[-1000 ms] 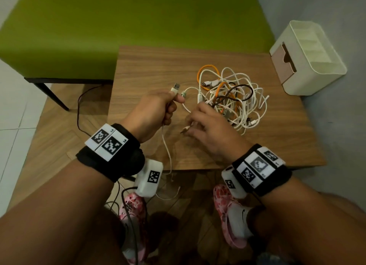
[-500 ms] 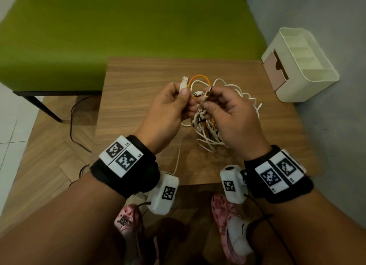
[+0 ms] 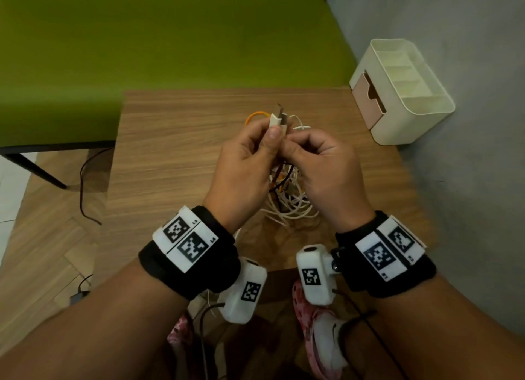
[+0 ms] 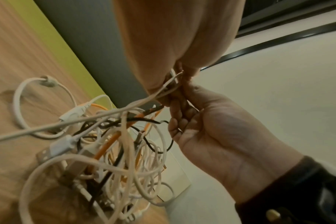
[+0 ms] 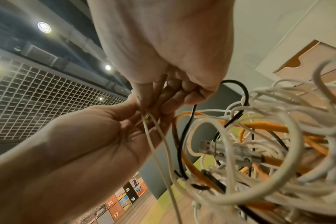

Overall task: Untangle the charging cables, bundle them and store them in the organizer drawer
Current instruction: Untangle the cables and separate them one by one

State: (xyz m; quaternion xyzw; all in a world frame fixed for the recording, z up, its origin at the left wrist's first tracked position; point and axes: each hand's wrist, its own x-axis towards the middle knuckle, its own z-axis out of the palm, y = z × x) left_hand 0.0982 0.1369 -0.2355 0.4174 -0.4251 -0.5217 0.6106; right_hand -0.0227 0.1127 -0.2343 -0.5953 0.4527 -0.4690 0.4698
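My left hand point(image 3: 276, 134) pinches a white USB plug point(image 3: 275, 120) that points up, with a second, darker plug beside it. Touching it, my right hand point(image 3: 290, 147) pinches cable strands just below those plugs. A tangle of white, orange and black charging cables point(image 3: 287, 200) hangs from both hands down to the wooden table point(image 3: 170, 158). In the left wrist view my left hand point(image 4: 175, 78) and my right hand point(image 4: 178, 115) meet over the tangle point(image 4: 115, 151). In the right wrist view two white strands point(image 5: 159, 136) run out of the pinch beside the tangle point(image 5: 259, 151). The cream organizer point(image 3: 420, 104) has a pink drawer point(image 3: 369, 98), pushed in.
The organizer stands at the table's back right corner against a grey wall point(image 3: 468, 181). A green bench point(image 3: 170, 39) runs behind the table. An orange cable loop point(image 3: 255, 115) shows behind my left hand. My feet in pink shoes point(image 3: 321, 331) are under the table's near edge.
Both hands came together and rose, lifting most of the tangle off the table. The white plug in my left hand now sits against the end my right hand picked up.
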